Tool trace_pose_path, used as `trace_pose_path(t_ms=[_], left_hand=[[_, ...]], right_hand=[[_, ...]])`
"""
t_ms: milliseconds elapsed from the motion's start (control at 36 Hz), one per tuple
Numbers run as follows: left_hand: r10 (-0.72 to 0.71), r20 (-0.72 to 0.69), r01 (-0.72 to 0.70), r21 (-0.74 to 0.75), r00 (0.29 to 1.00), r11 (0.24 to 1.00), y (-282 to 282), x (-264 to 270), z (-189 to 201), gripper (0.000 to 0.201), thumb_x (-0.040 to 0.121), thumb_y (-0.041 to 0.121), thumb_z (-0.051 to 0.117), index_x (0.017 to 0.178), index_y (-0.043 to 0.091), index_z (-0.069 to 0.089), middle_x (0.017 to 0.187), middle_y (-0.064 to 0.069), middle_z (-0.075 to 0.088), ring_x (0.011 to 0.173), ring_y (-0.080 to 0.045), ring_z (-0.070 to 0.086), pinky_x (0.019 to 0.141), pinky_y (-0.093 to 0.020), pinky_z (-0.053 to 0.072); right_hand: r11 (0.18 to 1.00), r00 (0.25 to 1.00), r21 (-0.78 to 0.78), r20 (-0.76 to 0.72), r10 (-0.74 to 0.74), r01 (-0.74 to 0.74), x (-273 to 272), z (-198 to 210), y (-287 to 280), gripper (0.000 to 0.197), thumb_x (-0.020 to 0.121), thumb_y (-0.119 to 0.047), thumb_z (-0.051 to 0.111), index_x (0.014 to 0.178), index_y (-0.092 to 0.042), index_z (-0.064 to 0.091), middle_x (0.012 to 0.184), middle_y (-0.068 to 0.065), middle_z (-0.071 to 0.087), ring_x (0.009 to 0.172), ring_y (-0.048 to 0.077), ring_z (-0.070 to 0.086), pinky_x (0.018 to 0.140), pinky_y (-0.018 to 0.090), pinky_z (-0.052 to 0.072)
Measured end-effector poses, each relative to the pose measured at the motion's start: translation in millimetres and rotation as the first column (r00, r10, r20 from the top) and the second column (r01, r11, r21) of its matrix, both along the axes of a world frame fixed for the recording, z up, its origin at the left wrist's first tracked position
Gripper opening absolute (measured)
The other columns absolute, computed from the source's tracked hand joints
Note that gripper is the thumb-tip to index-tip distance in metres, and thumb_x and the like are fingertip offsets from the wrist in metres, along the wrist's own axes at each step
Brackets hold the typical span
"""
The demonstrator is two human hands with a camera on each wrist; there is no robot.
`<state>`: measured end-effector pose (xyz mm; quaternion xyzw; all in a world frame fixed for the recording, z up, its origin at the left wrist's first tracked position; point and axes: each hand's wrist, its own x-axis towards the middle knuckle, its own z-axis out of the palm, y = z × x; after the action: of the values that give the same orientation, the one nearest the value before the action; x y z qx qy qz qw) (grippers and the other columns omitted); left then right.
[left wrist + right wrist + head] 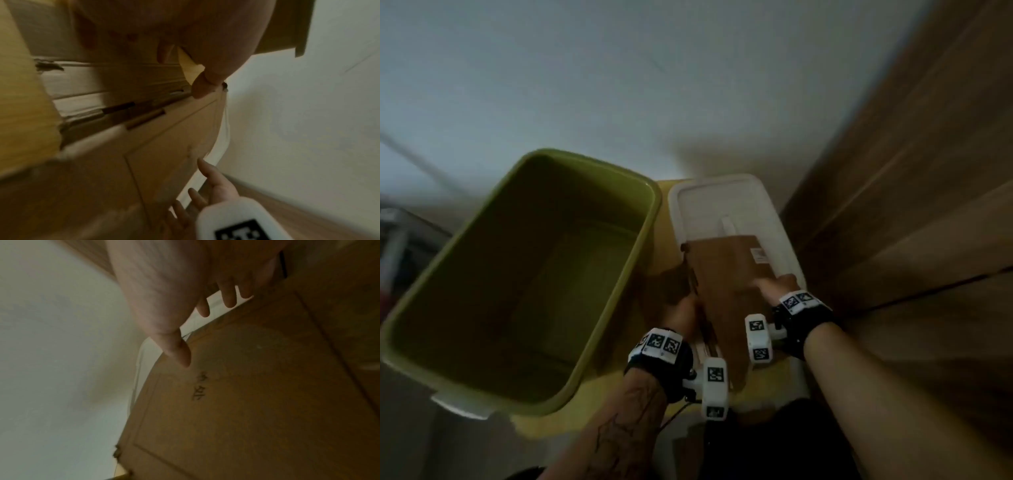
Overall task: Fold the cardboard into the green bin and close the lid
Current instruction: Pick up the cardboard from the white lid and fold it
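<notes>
The green bin [616,291] stands open on the left and looks empty inside. Beside it lies its white lid [722,198], and a flat brown cardboard [726,267] rests on the lid. My left hand [685,310] grips the cardboard's left edge, its thumb [202,87] set on a fold of the cardboard [174,146]. My right hand [777,286] lies on the right side with fingers [229,300] straight, reaching the far edge of the cardboard [257,402]. A white label [758,255] sits on the sheet.
A wooden panel [911,205] rises close on the right. A pale wall [619,85] stands behind the bin and lid. Both rest on a yellow surface [664,233]. A grey object [400,246] shows blurred at the far left.
</notes>
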<state>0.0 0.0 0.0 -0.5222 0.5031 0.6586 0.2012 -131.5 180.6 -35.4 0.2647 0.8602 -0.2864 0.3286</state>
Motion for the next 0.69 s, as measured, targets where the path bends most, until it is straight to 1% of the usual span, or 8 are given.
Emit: trace_pose_path(t_ms=[56,83,111,167,222,417,555,694], left_hand=[[0.005,0.036,-0.001,-0.100,0.999,0.995,-7,-1,-56,0.108,0.029,0.064,0.080,0.126,0.025,0.058,0.132,-0.010,0.064,0.110,-0.034,0.065,0.092,-0.051,0.051],[-0.003,0.083,0.015,-0.151,0.997,0.988,-7,2,-67,0.135,0.022,0.071,0.077,0.144,0.032,0.036,0.151,-0.009,0.046,0.128,-0.038,0.053,0.100,-0.057,0.044],[-0.010,0.119,0.033,-0.189,0.993,0.981,-2,2,-58,0.141,0.028,0.072,0.075,0.151,0.037,0.015,0.162,-0.009,0.024,0.141,-0.042,0.035,0.107,-0.062,0.035],[-0.049,0.099,0.077,-0.299,0.994,0.951,6,8,-42,0.129,0.052,0.066,0.072,0.153,0.036,-0.001,0.166,-0.012,-0.004,0.150,-0.044,0.004,0.115,-0.065,0.017],[-0.062,0.067,0.083,-0.383,0.996,0.920,15,15,-44,0.121,0.063,0.056,0.074,0.154,0.031,-0.002,0.165,-0.016,-0.009,0.151,-0.041,-0.005,0.117,-0.062,0.008],[-0.054,-0.062,0.017,-0.490,0.997,0.871,2,28,-78,0.116,0.065,0.049,0.074,0.153,0.036,0.000,0.165,-0.014,0.000,0.151,-0.040,-0.001,0.119,-0.060,0.007],[-0.056,-0.134,-0.027,-0.545,0.989,0.838,2,31,-92,0.118,0.058,0.055,0.073,0.153,0.034,0.007,0.164,-0.009,0.009,0.150,-0.039,0.007,0.117,-0.061,0.014],[0.015,-0.191,-0.116,-0.533,0.981,0.838,-12,18,-72,0.121,0.044,0.063,0.067,0.150,0.036,0.016,0.160,-0.006,0.021,0.146,-0.038,0.021,0.110,-0.062,0.028]], right_hand=[[1.000,1.000,-0.005,-0.022,0.006,-0.006,5,8,-7,0.143,0.019,-0.070,0.081,0.147,-0.021,0.041,0.136,0.013,0.059,0.112,0.040,0.063,0.097,0.051,0.052],[1.000,0.999,-0.015,-0.041,0.007,-0.008,8,5,-10,0.143,0.021,-0.069,0.081,0.149,-0.022,0.037,0.140,0.013,0.055,0.117,0.040,0.060,0.100,0.053,0.050],[0.999,0.998,-0.017,-0.063,-0.028,0.027,9,2,-11,0.142,0.022,-0.067,0.080,0.149,-0.023,0.034,0.143,0.014,0.052,0.121,0.041,0.058,0.102,0.054,0.049],[0.997,0.988,-0.039,-0.135,-0.069,0.064,14,-5,-11,0.138,0.020,-0.064,0.081,0.144,-0.024,0.036,0.142,0.014,0.052,0.121,0.040,0.057,0.102,0.055,0.049],[0.997,0.975,-0.041,-0.210,-0.078,0.071,14,-22,-8,0.131,0.020,-0.066,0.082,0.138,-0.025,0.042,0.137,0.013,0.055,0.119,0.039,0.058,0.101,0.054,0.050],[0.998,0.946,0.058,-0.322,0.030,-0.012,17,-36,-4,0.131,0.003,-0.086,0.071,0.121,-0.026,0.068,0.132,0.009,0.061,0.120,0.037,0.056,0.097,0.053,0.051],[0.997,0.917,0.075,-0.395,0.062,-0.035,21,-39,-2,0.104,0.043,-0.078,0.079,0.129,-0.022,0.066,0.146,0.009,0.046,0.136,0.038,0.037,0.104,0.056,0.039],[0.999,0.907,0.052,-0.419,0.033,-0.012,15,-17,-15,0.115,0.047,-0.075,0.083,0.140,-0.014,0.055,0.148,0.012,0.044,0.137,0.038,0.040,0.107,0.056,0.042]])
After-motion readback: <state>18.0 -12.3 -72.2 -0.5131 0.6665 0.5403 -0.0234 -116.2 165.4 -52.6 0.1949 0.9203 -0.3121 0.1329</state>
